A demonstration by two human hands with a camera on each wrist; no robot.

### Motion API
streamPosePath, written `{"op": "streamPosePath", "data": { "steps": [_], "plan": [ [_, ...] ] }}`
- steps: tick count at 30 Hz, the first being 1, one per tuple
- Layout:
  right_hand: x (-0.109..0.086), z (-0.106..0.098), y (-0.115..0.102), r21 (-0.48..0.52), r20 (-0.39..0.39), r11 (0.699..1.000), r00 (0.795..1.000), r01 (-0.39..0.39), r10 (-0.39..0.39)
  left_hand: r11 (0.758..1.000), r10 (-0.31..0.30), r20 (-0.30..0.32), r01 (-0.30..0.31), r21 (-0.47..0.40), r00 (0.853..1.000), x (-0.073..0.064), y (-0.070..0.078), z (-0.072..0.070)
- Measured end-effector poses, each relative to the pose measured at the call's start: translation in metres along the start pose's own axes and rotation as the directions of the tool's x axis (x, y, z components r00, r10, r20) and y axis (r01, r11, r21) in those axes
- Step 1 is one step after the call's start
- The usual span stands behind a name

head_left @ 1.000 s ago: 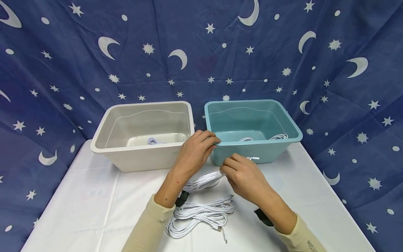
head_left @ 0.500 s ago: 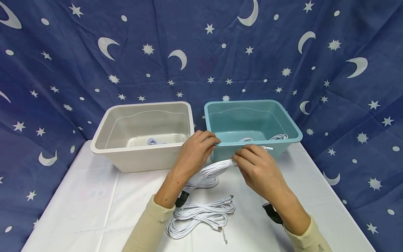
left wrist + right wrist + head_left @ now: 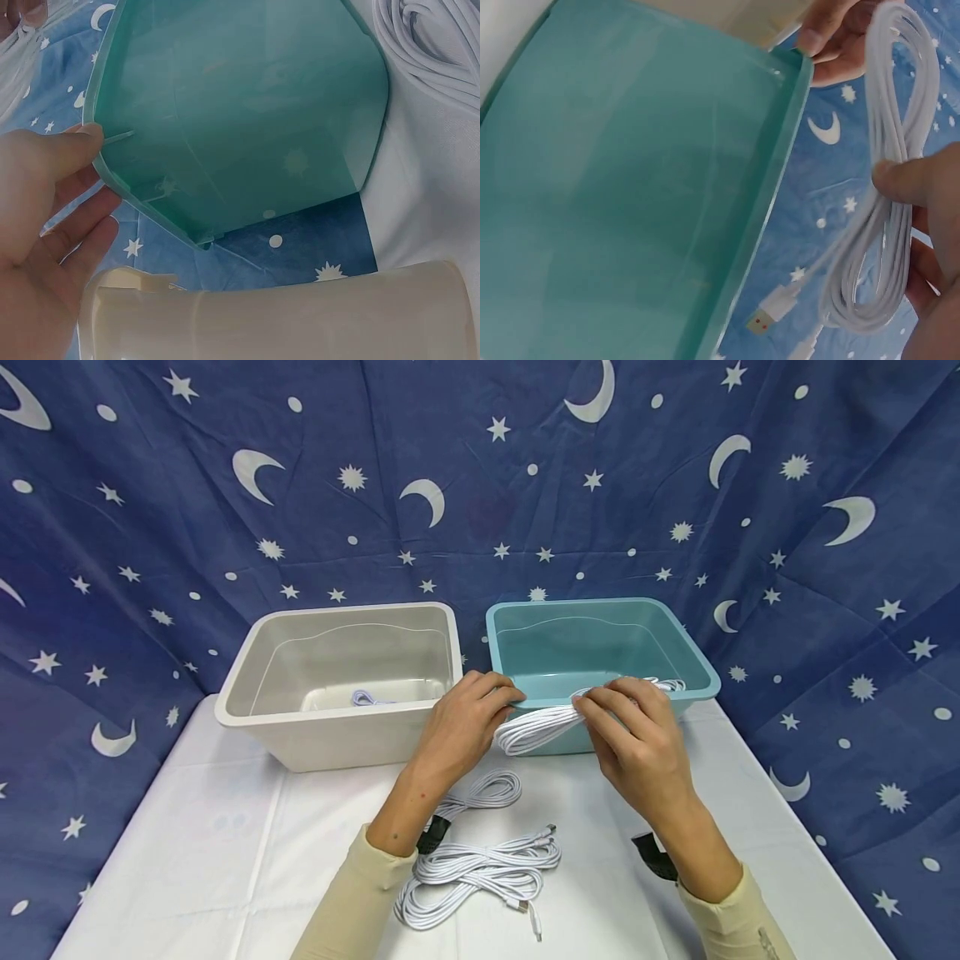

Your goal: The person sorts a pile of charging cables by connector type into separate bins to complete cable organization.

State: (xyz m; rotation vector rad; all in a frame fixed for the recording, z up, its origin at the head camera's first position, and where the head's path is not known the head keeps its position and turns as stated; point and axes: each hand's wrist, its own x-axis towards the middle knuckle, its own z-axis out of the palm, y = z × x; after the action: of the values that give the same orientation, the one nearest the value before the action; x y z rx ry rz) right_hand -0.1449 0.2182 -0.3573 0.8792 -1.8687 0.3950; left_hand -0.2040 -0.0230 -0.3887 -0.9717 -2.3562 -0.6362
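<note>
My right hand (image 3: 637,743) pinches a coiled white USB cable (image 3: 536,731) between thumb and fingers, close over the front rim of the teal bin (image 3: 573,602). In the right wrist view the long loops hang on both sides of the grip, and a USB plug (image 3: 772,309) dangles at the lower end. At the teal bin's near left corner, my left hand (image 3: 467,720) grips the rim, its thumb (image 3: 79,148) on the outer side. Two more coiled white cables lie on the table: an upper coil (image 3: 491,789) partly behind the left wrist, and a lower coil (image 3: 480,877) with its plugs showing.
Left of the teal bin stands a beige bin (image 3: 330,720) with a small pale cable (image 3: 363,697) inside. White cable coils (image 3: 667,685) lie in the teal bin. A blue moon-and-star curtain (image 3: 480,485) hangs behind the white-covered table (image 3: 202,827).
My right hand has lifted the coiled USB cable off the upper coil and carried it up and right, to the teal bin's front rim. The left hand stays on the rim.
</note>
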Motion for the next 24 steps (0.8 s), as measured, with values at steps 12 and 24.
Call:
{"op": "streamPosePath", "data": {
  "steps": [12, 24],
  "plan": [
    [-0.012, 0.006, 0.025, -0.046, -0.039, 0.991, 0.991, -0.129, 0.128, 1.000, 0.007, -0.009, -0.006, 0.011, 1.000, 0.000, 0.000, -0.001],
    [-0.021, 0.014, 0.040, -0.075, 0.016, 0.979, 0.981, -0.190, 0.192, 1.000, 0.020, -0.029, -0.020, 0.006, 0.999, 0.001, 0.000, 0.000]
  ]
}}
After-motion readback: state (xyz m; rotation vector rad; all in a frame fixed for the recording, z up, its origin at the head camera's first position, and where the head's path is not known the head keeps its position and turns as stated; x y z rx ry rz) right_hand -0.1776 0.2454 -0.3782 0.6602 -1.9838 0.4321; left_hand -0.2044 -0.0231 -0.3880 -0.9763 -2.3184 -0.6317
